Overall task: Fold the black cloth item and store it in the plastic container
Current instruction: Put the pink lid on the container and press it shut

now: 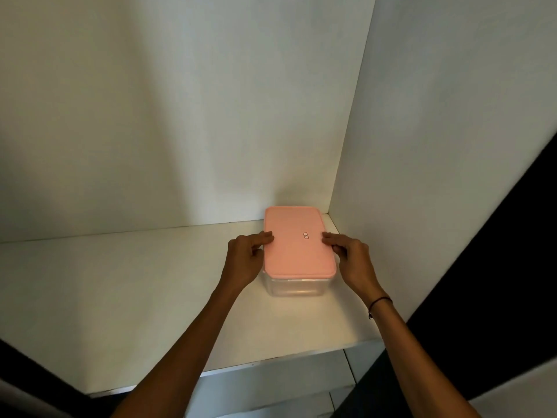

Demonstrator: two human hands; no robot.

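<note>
**Plastic container gripped at both long sides on the white shelf**

Plastic container (294, 286), clear-walled and capped with a pink lid (298, 241), sits on the white shelf (120, 291) close to the back right corner, where the back wall (180, 116) meets the side panel (437, 146). From where I stand, the left hand's fingertips (266, 236) curl onto the lid's left edge, the thumb tucked lower against the side, so the left hand (244, 259) is closed around that edge. Across from it, the right hand's fingertips (330, 238) press onto the lid's right edge in much the same way, and the right hand (354, 260) clasps that side too. The lid lies flat and seated on the box, with a small dark mark (306, 235) near its middle. Both forearms reach in from below, bare, and a thin dark band (379, 303) circles the right wrist. Through the clear front wall I cannot make out any contents. The black cloth is nowhere I can see. Below the shelf's front lip, pale panels (271, 384) run across, and dark surfaces frame the opening on the lower left and along the right.
</note>
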